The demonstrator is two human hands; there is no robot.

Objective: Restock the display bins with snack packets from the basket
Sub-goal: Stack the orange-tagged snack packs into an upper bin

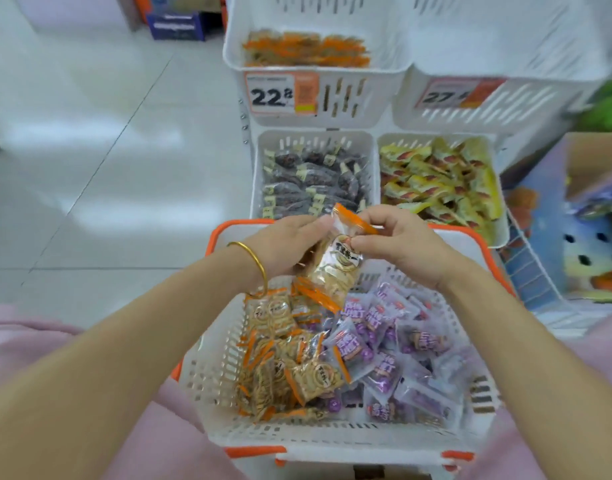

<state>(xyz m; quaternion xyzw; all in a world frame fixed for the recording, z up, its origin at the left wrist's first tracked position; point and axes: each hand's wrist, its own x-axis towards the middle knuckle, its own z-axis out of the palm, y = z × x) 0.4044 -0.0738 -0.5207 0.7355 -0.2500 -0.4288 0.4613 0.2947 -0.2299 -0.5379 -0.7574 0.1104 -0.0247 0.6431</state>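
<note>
Head view, looking down: both hands meet over the white slotted plastic basket with orange trim (207,370), which sits right in front of the person. The left hand (290,244), with a thin gold bangle (254,263) on the wrist, has its fingers wrapped around a small bunch of clear orange-edged snack packets (335,271). The right hand (398,247) pinches the top packet of that bunch between thumb and fingers, so both are clamped on it, held just above the basket's far end. Down in the basket there's a heap of matching orange-edged packets (284,372) on the left side and a heap of pale purple packets (394,348) on the right. Past the basket are the white slotted display bins. The lower left bin (257,168) has dark brownish packets, and the lower right bin (502,216) has yellow and red ones. The upper left bin (367,98) holds orange packets like the held ones and has a price tag reading 22.8 (280,93). The upper right bin (526,105) is too blurry to read. Glossy white floor tiles (90,116) are off to the left.
</note>
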